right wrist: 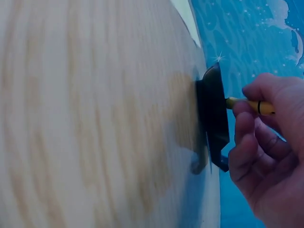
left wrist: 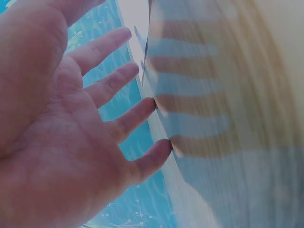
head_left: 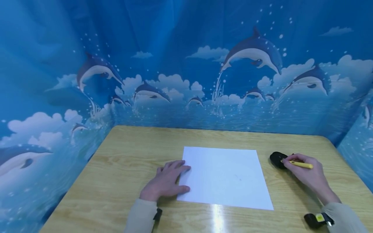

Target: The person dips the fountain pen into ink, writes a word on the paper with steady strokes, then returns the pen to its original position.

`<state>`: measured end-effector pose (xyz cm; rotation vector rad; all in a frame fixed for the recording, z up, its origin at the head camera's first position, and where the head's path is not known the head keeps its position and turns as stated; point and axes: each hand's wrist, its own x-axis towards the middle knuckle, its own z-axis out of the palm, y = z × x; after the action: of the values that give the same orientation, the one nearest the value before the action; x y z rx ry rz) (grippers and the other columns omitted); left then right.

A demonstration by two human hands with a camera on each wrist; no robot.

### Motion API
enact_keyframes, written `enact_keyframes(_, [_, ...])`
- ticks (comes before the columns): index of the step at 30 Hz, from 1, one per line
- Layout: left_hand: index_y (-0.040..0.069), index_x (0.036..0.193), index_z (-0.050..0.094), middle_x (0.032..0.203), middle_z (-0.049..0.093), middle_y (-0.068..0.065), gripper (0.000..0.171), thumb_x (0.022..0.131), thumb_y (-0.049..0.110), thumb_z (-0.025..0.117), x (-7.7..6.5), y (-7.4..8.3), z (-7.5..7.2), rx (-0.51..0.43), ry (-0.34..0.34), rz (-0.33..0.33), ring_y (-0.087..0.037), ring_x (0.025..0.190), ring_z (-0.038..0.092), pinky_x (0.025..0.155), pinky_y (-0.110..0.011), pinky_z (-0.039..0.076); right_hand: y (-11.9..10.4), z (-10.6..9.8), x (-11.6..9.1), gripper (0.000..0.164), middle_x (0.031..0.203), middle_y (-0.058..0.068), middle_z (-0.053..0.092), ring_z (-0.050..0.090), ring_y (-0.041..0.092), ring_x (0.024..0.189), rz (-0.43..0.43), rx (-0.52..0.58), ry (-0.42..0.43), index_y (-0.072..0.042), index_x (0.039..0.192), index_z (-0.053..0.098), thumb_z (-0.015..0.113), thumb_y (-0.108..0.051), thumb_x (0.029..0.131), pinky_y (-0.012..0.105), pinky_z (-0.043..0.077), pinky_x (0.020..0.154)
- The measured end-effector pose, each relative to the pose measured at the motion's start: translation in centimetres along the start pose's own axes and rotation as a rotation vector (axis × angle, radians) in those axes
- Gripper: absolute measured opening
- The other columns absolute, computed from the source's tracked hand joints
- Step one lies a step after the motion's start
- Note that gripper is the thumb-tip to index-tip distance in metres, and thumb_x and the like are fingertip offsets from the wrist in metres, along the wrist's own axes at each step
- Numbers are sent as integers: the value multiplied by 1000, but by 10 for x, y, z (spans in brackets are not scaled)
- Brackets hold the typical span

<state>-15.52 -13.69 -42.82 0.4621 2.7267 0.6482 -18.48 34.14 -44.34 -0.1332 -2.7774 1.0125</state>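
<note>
A white sheet of paper [head_left: 224, 178] lies on the table, with small faint marks right of its middle. Across its left edge my left hand [head_left: 167, 181] rests with fingers spread, thumb and fingertips on the sheet. In the left wrist view the fingers of the left hand [left wrist: 85, 118] are nearly straight and touch down at their tips. My right hand [head_left: 307, 171] pinches a slim yellow pen [head_left: 301, 164] between thumb and fingers. The pen's tip meets a small black dish [head_left: 276, 159] to the right of the paper. From the side, the dish [right wrist: 214, 114] looks low, with a lip at one end.
The light wooden table [head_left: 140, 142] has rounded far corners. A blue curtain [head_left: 175, 64] printed with dolphins and clouds hangs behind and beside it. A black wrist device [head_left: 314, 221] sits at the right sleeve, close over the table.
</note>
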Motion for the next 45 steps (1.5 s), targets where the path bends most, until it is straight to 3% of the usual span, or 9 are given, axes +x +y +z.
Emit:
enact_keyframes(4, [27, 149, 52, 169, 29, -5, 69, 88, 48, 76, 2, 0, 1, -1, 5, -13, -43, 155, 21, 118, -74, 21, -7, 0, -2, 37, 81, -31, 65, 62, -3, 69, -1, 84, -8, -7, 111, 73, 72, -40, 95, 19, 52, 57])
enact_keyframes(7, [28, 150, 52, 170, 29, -4, 70, 87, 47, 77, 3, 0, 1, 6, -7, -18, -43, 156, 20, 118, -74, 20, -14, 3, -6, 38, 80, -24, 70, 69, 5, 68, -24, 174, -42, -3, 116, 70, 70, -37, 97, 25, 55, 54])
enact_keyframes(13, [30, 151, 51, 169, 32, -2, 71, 87, 47, 76, 4, 0, 1, 30, -30, -12, -43, 155, 22, 117, -74, 22, -37, 14, -12, 36, 83, -11, 75, 69, 10, 69, -66, 271, -94, -2, 117, 69, 72, -31, 97, 29, 57, 54])
enact_keyframes(20, [28, 151, 50, 168, 33, -2, 73, 86, 47, 78, 2, 1, 0, 38, -21, -4, -43, 155, 23, 117, -74, 22, -66, 29, -13, 31, 84, -10, 73, 67, 17, 67, -122, 271, -111, -6, 117, 70, 73, -29, 96, 31, 57, 53])
enact_keyframes(26, [28, 151, 50, 169, 31, -2, 73, 87, 47, 77, 2, -1, -2, 25, -30, -1, -43, 155, 22, 117, -75, 21, -86, 44, -13, 28, 93, 9, 76, 67, 20, 70, -133, 289, -149, -6, 114, 70, 74, -27, 95, 30, 56, 55])
enact_keyframes(31, [29, 152, 49, 170, 29, -1, 73, 87, 49, 76, 3, -4, -3, 15, -35, 14, -42, 156, 22, 117, -74, 21, -99, 55, -13, 28, 96, 17, 75, 68, 21, 75, -135, 331, -199, -6, 112, 70, 75, -27, 95, 29, 58, 58])
enact_keyframes(39, [29, 151, 49, 170, 29, -2, 75, 85, 47, 79, 2, -6, -7, 27, -38, 10, -39, 156, 24, 119, -72, 22, -112, 70, -9, 26, 94, 21, 74, 69, 28, 76, -135, 391, -259, -7, 111, 71, 75, -27, 95, 31, 59, 59])
enact_keyframes(45, [29, 151, 50, 170, 28, -2, 73, 86, 46, 79, 0, -6, -8, 28, -34, 1, -39, 156, 24, 119, -73, 21, -120, 79, -7, 25, 93, 20, 73, 69, 24, 75, -156, 443, -296, -6, 111, 71, 75, -24, 94, 30, 58, 58])
